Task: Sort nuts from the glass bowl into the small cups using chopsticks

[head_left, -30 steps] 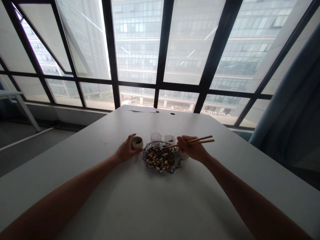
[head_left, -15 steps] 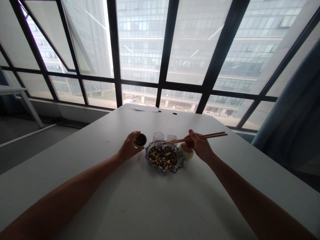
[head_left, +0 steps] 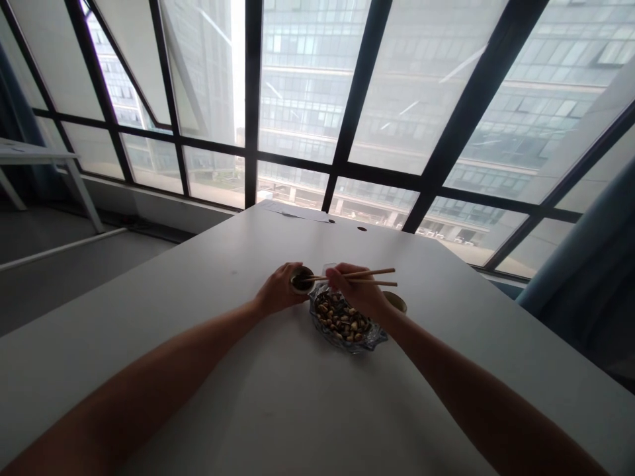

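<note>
My left hand (head_left: 278, 291) is closed around a small cup (head_left: 302, 280), tilted so its dark inside faces me. Wooden chopsticks (head_left: 370, 276) are gripped in my right hand (head_left: 356, 289), and their tips reach into the mouth of that cup. Below my right hand sits a clear scalloped glass bowl (head_left: 344, 344) of nuts, which look like pistachios (head_left: 342, 317). Just to the right of the bowl, partly behind my wrist, stands a second, pale cup (head_left: 395, 302). What the cup in my left hand contains is too dark to make out.
A clear plastic cup (head_left: 328, 268) shows partly behind my right hand. Papers (head_left: 297, 213) lie at the far end of the white table (head_left: 238, 410), near two dark holes. Tall windows rise beyond; a blue curtain (head_left: 590, 277) hangs at right, another table (head_left: 34, 155) stands at left.
My right hand has moved left with the chopsticks, from over the bowl's right side to the cup. The tips are now inside it. The whole view has shifted slightly.
</note>
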`<state>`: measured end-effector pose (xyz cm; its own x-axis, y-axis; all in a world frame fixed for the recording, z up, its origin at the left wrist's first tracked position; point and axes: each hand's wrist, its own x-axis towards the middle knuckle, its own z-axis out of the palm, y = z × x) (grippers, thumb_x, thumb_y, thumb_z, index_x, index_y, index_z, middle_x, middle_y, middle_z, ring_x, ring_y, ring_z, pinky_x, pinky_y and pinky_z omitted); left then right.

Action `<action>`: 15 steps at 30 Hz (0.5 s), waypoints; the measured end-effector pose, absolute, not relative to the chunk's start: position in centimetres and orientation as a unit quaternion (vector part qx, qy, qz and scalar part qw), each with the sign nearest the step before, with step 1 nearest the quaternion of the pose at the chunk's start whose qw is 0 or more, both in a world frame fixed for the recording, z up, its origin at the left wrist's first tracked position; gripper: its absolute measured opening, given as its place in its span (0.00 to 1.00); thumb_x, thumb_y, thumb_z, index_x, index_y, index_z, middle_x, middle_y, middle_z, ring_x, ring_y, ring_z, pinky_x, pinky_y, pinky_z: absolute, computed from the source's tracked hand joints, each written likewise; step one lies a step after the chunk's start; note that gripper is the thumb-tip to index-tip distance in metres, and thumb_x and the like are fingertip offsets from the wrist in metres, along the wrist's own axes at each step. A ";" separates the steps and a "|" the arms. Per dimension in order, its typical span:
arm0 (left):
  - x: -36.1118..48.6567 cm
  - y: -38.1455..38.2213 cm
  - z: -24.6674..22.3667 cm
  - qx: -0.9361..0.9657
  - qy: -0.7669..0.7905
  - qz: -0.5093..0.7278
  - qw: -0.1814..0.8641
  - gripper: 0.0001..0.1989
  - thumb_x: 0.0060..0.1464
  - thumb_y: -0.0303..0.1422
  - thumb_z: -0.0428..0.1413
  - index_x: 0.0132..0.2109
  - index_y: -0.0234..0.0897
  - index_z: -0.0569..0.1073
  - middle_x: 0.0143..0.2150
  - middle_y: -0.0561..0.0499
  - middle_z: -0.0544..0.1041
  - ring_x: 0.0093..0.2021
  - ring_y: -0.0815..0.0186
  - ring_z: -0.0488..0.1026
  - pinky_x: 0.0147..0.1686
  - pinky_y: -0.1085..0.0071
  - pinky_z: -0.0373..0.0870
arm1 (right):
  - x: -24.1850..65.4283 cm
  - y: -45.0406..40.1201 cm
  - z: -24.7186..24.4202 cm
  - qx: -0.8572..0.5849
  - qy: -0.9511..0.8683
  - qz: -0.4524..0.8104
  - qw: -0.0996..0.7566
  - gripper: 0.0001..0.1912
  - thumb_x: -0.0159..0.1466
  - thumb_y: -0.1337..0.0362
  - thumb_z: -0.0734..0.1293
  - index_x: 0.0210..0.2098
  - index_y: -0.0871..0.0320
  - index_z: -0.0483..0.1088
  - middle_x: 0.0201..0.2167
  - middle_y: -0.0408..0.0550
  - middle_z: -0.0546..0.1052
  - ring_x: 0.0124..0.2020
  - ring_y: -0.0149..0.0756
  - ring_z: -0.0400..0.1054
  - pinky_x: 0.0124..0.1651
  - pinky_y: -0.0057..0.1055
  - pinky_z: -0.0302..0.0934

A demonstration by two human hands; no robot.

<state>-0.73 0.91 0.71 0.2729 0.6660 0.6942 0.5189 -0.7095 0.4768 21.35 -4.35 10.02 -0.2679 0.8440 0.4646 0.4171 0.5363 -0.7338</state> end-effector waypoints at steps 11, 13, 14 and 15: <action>-0.9 1.1 0.5 0.793 0.404 0.447 0.091 0.40 0.40 0.41 0.70 0.60 0.38 0.68 0.55 0.39 0.76 0.54 0.48 0.75 0.55 0.53 0.73 | 27.0 -8.3 10.6 -0.452 -0.703 0.254 0.487 0.29 0.63 0.38 0.65 0.23 0.57 0.73 0.15 0.47 0.73 0.16 0.34 0.67 0.19 0.30 0.63; -0.9 1.0 0.7 0.792 0.413 0.441 0.091 0.40 0.40 0.42 0.70 0.60 0.38 0.69 0.56 0.39 0.76 0.54 0.47 0.76 0.55 0.53 0.74 | 27.2 -8.5 10.0 -0.445 -0.726 0.268 0.451 0.28 0.63 0.39 0.65 0.25 0.57 0.74 0.17 0.48 0.75 0.18 0.35 0.69 0.22 0.31 0.65; -0.9 0.9 0.8 0.792 0.416 0.439 0.091 0.39 0.41 0.43 0.69 0.60 0.37 0.69 0.56 0.39 0.76 0.54 0.47 0.76 0.55 0.53 0.74 | 27.1 -8.5 9.8 -0.442 -0.735 0.275 0.434 0.27 0.64 0.40 0.65 0.25 0.58 0.75 0.18 0.48 0.76 0.20 0.36 0.70 0.23 0.31 0.66; -1.0 0.8 0.9 0.791 0.419 0.436 0.090 0.39 0.41 0.43 0.69 0.60 0.37 0.69 0.56 0.39 0.76 0.54 0.47 0.76 0.54 0.53 0.74 | 27.1 -8.5 9.5 -0.439 -0.741 0.281 0.423 0.27 0.64 0.40 0.66 0.25 0.58 0.75 0.19 0.49 0.77 0.21 0.36 0.71 0.24 0.31 0.67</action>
<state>-0.95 0.84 0.85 0.2687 0.7413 0.6151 0.5836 -0.6333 0.5083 27.07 -8.52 9.52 -0.2574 0.8884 0.3801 0.4136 0.4568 -0.7876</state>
